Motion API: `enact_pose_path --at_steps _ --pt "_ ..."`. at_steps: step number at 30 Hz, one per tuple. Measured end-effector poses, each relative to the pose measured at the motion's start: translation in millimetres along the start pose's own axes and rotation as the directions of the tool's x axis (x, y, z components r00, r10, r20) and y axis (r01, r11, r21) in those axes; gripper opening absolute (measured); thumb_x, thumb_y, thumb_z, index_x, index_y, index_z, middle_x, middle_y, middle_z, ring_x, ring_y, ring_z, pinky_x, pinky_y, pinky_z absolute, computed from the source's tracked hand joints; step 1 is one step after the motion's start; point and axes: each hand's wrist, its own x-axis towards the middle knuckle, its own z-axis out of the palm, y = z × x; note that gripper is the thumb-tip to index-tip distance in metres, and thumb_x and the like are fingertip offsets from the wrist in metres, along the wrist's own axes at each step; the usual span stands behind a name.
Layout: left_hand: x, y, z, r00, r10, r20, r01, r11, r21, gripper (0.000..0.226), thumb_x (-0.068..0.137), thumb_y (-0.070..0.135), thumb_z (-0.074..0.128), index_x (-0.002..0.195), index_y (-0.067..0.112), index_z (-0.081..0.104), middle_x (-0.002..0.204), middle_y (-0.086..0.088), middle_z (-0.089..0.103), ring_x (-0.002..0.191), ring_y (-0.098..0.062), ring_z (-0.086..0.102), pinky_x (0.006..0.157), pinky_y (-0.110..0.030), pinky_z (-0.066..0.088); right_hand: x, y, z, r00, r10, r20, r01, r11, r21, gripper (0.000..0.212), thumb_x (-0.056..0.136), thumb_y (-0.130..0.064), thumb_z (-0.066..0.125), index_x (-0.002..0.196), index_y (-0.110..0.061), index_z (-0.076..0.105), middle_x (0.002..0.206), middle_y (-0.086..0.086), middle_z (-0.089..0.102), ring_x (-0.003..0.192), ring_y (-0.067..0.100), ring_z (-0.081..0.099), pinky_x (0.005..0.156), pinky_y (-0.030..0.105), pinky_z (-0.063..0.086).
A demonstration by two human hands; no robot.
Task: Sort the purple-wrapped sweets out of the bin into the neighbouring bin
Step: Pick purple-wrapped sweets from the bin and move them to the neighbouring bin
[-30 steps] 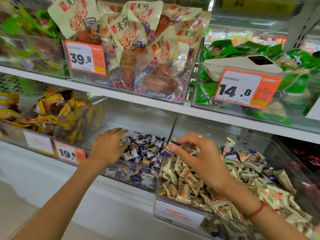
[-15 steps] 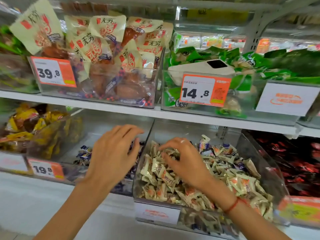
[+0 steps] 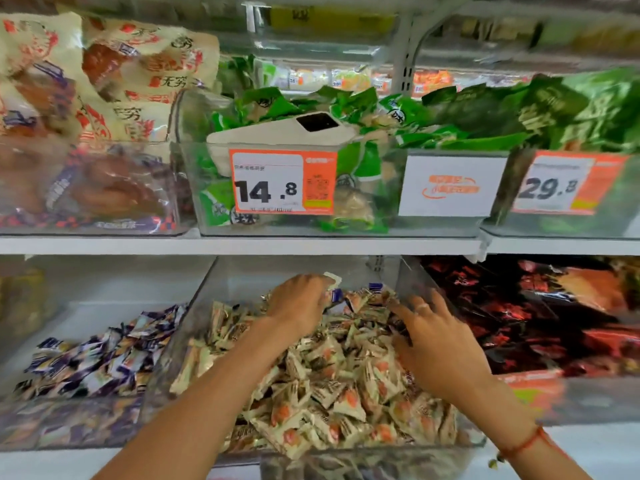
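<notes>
Both hands were in the clear middle bin (image 3: 207,306) of cream-wrapped sweets (image 3: 332,386), low in the frame.

The left hand (image 3: 298,303) curled down at the back of the heap, pinching a purple-wrapped sweet (image 3: 336,294); the right hand (image 3: 440,344) lay spread and released on the pile. At lower left, the neighbouring bin (image 3: 104,299) held a heap of purple-wrapped sweets (image 3: 93,358). At lower right, dark red packets (image 3: 526,313) filled a third bin. On the white shelf (image 3: 242,244) above stood three clear bins: chicken packs (image 3: 104,109), green packets (image 3: 311,105), and more green ones, with price tags 14.8 (image 3: 282,183) and 29.8 (image 3: 561,183).
</notes>
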Motion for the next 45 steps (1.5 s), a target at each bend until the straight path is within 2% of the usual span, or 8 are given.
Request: enact_pose_path --at_steps 6,10,17,24,28,32,39,45 --pt "18.3 13.8 16.2 0.996 0.071 0.06 -0.084 0.963 0.255 0.024 0.095 0.021 0.055 0.117 0.013 0.059 0.117 -0.008 0.061 0.105 -0.027 0.059 0.082 -0.037 0.047 -0.7 3.8 -1.9 0.999 -0.028 0.039 0.026 0.999 0.039 0.058 0.093 -0.042 0.051 0.145 -0.038 0.028 0.146 -0.005 0.042 0.146 0.028 0.007 0.096 0.043 0.047" --pt "-0.8 12.5 12.2 0.99 -0.101 -0.103 0.08 0.979 -0.188 0.022 0.091 0.031 0.062 0.113 0.028 0.067 0.111 0.008 0.068 0.097 -0.011 0.065 0.082 -0.03 0.053 -0.2 1.3 4.9 0.997 -0.002 -0.073 0.007 0.998 0.06 0.045 0.095 -0.047 0.047 0.138 -0.033 0.046 0.136 -0.001 0.054 0.141 0.03 0.025 0.113 0.047 0.026" --pt "-61.8 42.6 -15.0 0.994 -0.099 0.04 0.088 0.554 -0.828 0.019 0.082 0.02 0.072 0.092 0.035 0.066 0.092 0.019 0.069 0.086 0.009 0.063 0.079 -0.007 0.048 2.4 -6.8 6.5 0.913 0.029 -0.407 0.079 0.966 0.247 0.051 0.095 -0.059 0.028 0.105 -0.032 0.07 0.099 -0.012 0.069 0.111 0.014 0.056 0.115 0.049 0.012" --pt "-60.7 58.1 -22.6 0.995 -0.09 0.038 0.068 0.355 -0.932 0.024 0.081 0.026 0.073 0.104 0.021 0.068 0.096 0.012 0.072 0.088 0.001 0.067 0.075 -0.011 0.05 -1.6 3.4 -0.1 0.932 0.071 -0.357 0.247 0.597 0.763 0.033 0.085 -0.051 0.058 0.102 -0.026 0.071 0.097 -0.018 0.07 0.096 0.0 0.063 0.087 0.035 0.053" --pt "-30.1 36.0 -13.4 0.999 -0.025 0.035 0.042 0.664 -0.747 0.018 0.092 0.031 0.059 0.109 0.029 0.065 0.107 0.02 0.066 0.098 0.007 0.06 0.09 -0.015 0.047 -2.4 5.7 1.3 0.934 0.118 -0.338 0.214 0.571 0.793 0.01 0.094 -0.035 0.053 0.095 -0.026 0.054 0.095 -0.019 0.069 0.087 0.006 0.067 0.077 0.041 0.055" --pt "9.7 14.5 13.5 0.989 -0.111 0.1 0.13 0.968 -0.215 0.026 0.096 0.028 0.055 0.122 0.024 0.058 0.122 0.005 0.063 0.109 -0.014 0.059 0.09 -0.032 0.047 -2.6 1.8 3.1 0.94 0.076 -0.332 0.177 0.722 0.669 0.01 0.094 -0.045 0.049 0.093 -0.035 0.049 0.081 -0.017 0.068 0.069 0.006 0.065 0.062 0.044 0.054" --pt "25.8 13.0 32.7 0.982 -0.144 0.123 0.152 0.987 -0.058 0.023 0.088 0.042 0.062 0.103 0.024 0.066 0.108 0.006 0.066 0.103 -0.015 0.055 0.087 -0.031 0.045 -2.2 -2.8 2.4 0.957 0.015 -0.288 0.114 0.897 0.427 0.024 0.1 -0.044 0.029 0.099 -0.027 0.046 0.061 -0.009 0.05 0.053 0.008 0.048 0.049 0.026 0.039" --pt "-28.1 23.3 -3.5 0.977 -0.162 -0.14 0.039 0.78 -0.625 0.016 0.086 0.037 0.064 0.098 0.027 0.06 0.094 0.019 0.065 0.087 0.006 0.061 0.078 -0.008 0.044 -1.6 -3.6 2.3 0.947 0.021 -0.319 0.15 0.851 0.502 0.021 0.102 -0.036 0.026 0.11 -0.027 0.043 0.064 -0.01 0.055 0.052 0.007 0.052 0.049 0.031 0.041"
